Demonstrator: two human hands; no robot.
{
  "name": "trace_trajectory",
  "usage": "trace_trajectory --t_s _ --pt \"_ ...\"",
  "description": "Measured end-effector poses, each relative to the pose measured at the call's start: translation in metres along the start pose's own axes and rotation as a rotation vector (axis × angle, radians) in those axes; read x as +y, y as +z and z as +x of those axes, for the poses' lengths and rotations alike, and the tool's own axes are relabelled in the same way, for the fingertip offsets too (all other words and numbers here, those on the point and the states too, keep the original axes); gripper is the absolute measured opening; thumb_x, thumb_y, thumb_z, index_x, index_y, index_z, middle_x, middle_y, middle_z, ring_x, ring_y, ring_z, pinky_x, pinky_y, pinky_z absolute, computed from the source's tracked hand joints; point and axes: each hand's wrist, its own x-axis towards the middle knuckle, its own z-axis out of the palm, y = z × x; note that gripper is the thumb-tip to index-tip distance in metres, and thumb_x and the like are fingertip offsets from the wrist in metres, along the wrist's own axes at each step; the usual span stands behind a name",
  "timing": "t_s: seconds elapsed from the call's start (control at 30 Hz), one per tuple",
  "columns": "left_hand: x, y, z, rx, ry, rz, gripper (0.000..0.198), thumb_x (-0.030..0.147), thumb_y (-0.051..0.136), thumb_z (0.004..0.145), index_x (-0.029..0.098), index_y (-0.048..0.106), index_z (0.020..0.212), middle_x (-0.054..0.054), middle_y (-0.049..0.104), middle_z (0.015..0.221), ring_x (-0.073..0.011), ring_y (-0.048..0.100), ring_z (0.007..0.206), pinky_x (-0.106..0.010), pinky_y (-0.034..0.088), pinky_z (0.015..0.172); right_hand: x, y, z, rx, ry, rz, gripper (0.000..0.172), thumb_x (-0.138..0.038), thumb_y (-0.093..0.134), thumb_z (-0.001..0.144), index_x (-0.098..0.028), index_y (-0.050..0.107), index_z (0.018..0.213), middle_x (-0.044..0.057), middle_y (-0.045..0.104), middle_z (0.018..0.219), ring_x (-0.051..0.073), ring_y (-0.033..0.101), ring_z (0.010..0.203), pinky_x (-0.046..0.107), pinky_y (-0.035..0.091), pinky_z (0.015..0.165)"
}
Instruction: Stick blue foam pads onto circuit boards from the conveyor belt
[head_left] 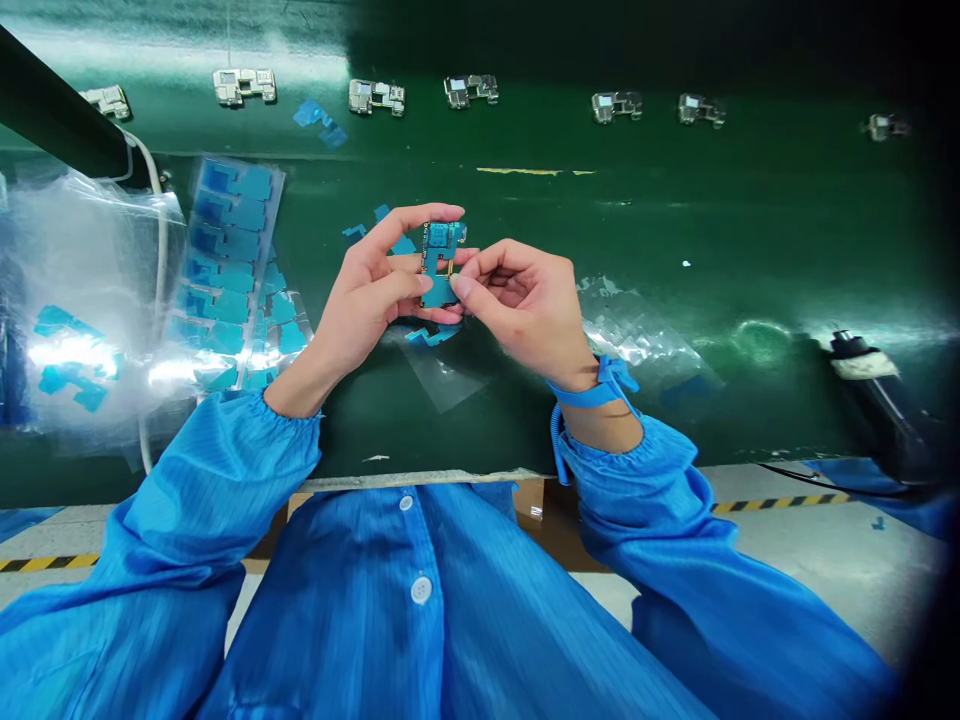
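A blue-filmed circuit board [442, 262] stands on end between your fingers, held above the middle of the green work mat [675, 230], its long side pointing away from you and its blue patches facing up. Your left hand [367, 290] pinches it from the near left side, forefinger arched over the far end and thumb lying inward toward its edge, the remaining fingers curled beneath. Your right hand [517, 300] closes in from the other side, thumb pressed on the lower blue patch, fingers folded loosely toward the palm with the tips at the board's right edge. Both wrists angle inward, forearms converging from the table edge. A blue wrist strap [592, 390] circles your right wrist, its coiled cord [556, 440] dropping past the cuff of your blue smock [637, 480]. Just below your hands lie loose blue film pieces [431, 336] on a clear plastic scrap [442, 375]. To the left, a strip of blue die-cut film pieces [225, 260] rests beside a clear plastic bag [90, 290], and crumpled plastic [637, 335] sits to the right. Along the mat's far side, a row of metal shield frames [375, 96] lies well apart from you.
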Motion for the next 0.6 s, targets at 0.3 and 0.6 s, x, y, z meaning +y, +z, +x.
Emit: trace_trajectory --t_s 0.3,0.6 --pt "0.0 0.001 -0.001 0.014 0.023 0.024 0.071 0.035 0.091 0.086 0.025 0.062 0.15 -0.01 0.084 0.126 -0.0323 0.084 0.118 -0.042 0.075 0.095 -0.001 -0.002 0.001 0.005 -0.005 -0.035 0.045 -0.065 0.088 0.093 -0.024 0.07 0.089 0.003 0.078 0.095 0.022 0.079 0.104 0.033 0.068 0.08" --pt "0.013 0.012 -0.006 0.154 0.053 -0.005 0.076 0.04 0.101 0.078 0.029 0.067 0.145 -0.009 0.084 0.125 -0.0372 0.074 0.141 -0.037 0.074 0.091 -0.003 -0.004 0.004 0.039 -0.042 -0.044 0.047 -0.073 0.075 0.101 -0.026 0.069 0.097 0.0 0.07 0.088 0.016 0.068 0.08 0.034 0.061 0.077"
